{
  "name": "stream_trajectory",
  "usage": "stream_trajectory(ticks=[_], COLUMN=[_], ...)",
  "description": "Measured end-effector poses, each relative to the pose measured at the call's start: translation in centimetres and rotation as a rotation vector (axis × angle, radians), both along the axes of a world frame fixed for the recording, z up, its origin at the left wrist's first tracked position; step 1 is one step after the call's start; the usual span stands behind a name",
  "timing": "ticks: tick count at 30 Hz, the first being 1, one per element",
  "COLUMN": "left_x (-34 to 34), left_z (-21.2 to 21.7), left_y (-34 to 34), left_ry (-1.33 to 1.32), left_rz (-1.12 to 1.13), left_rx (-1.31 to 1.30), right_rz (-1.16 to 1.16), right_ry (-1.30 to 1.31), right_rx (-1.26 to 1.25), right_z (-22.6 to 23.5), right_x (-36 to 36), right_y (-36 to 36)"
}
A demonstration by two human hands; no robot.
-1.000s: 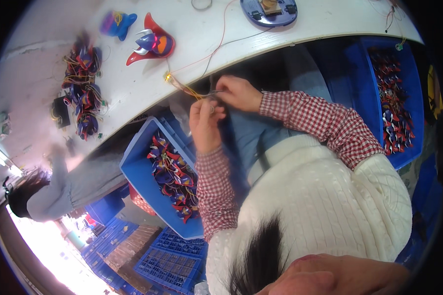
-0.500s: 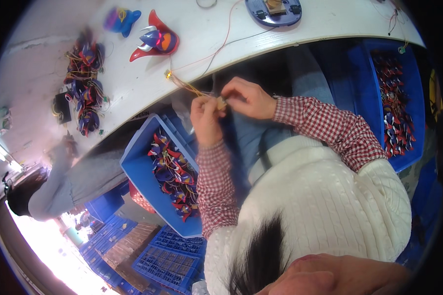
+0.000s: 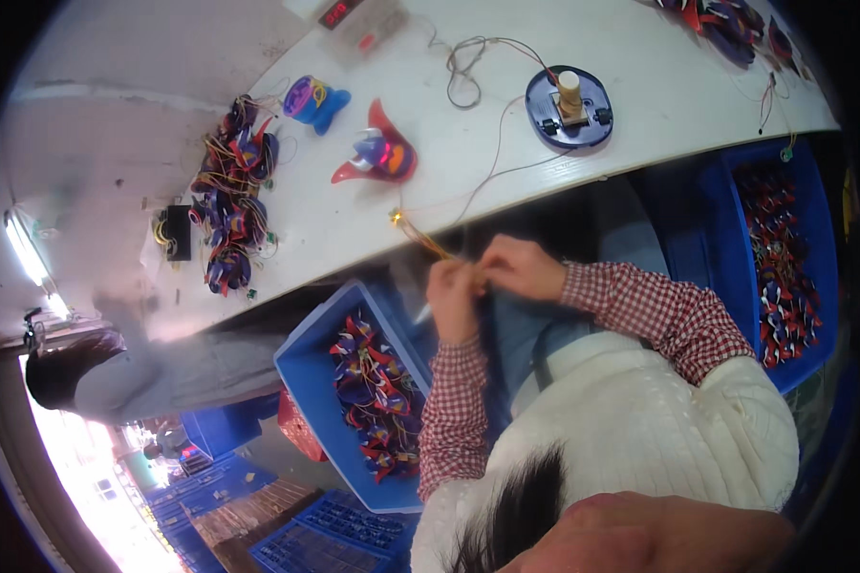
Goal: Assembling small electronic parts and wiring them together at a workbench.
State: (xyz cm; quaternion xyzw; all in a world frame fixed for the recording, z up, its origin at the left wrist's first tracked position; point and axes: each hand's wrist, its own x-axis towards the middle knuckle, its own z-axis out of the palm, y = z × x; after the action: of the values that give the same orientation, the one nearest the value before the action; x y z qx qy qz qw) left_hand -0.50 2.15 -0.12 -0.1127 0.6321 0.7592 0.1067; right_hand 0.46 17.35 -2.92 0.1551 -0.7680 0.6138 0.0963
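Observation:
Just off the table's front edge, my left hand (image 3: 454, 298) is closed on a bundle of thin wires (image 3: 424, 238). The fingertips of my right hand (image 3: 526, 270) pinch close beside it; whatever they grip is too small and hidden to tell. From my hands the wires run up to a small circuit board (image 3: 397, 218) with a yellow light, at the table edge. Behind that stands a red, purple and silver horned toy piece (image 3: 384, 155), glowing red-orange. Thin leads link this area to a dark oval base (image 3: 550, 124) bearing a pale upright cylinder.
A blue and purple toy part (image 3: 315, 103) and a pile of wired toy pieces (image 3: 234, 210) lie on the white table (image 3: 468, 181). Blue bins (image 3: 301, 353) of similar pieces flank me. A box with a red display (image 3: 358, 24) stands far back. Another person (image 3: 182, 377) sits left.
The whole view has shifted, so the table and my hands appear lower and further right. My hands stay together at the wires, and the board's light is still on.

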Motion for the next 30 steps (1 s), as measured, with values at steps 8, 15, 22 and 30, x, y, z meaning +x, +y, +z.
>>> stream_trajectory(ticks=[8,15,22,30], left_x=[-0.48,-0.41,-0.24,-0.19], left_z=[-0.85,-0.63,-0.16,-0.23], left_y=[-0.32,-0.17,-0.07,-0.17], left_ry=[-0.013,-0.022,-0.02,-0.031], left_rz=[0.008,0.012,0.019,0.004], left_rx=[0.028,0.035,0.021,0.005], right_rz=[0.001,-0.008,-0.004,-0.009], right_ry=[0.092,0.12,0.124,0.128], right_rx=[0.082,0.108,0.116,0.122], right_z=[0.15,-0.2,0.23,0.26], right_x=[-0.61,-0.56,-0.34,-0.22], right_y=[0.13,0.02,0.07,0.12])
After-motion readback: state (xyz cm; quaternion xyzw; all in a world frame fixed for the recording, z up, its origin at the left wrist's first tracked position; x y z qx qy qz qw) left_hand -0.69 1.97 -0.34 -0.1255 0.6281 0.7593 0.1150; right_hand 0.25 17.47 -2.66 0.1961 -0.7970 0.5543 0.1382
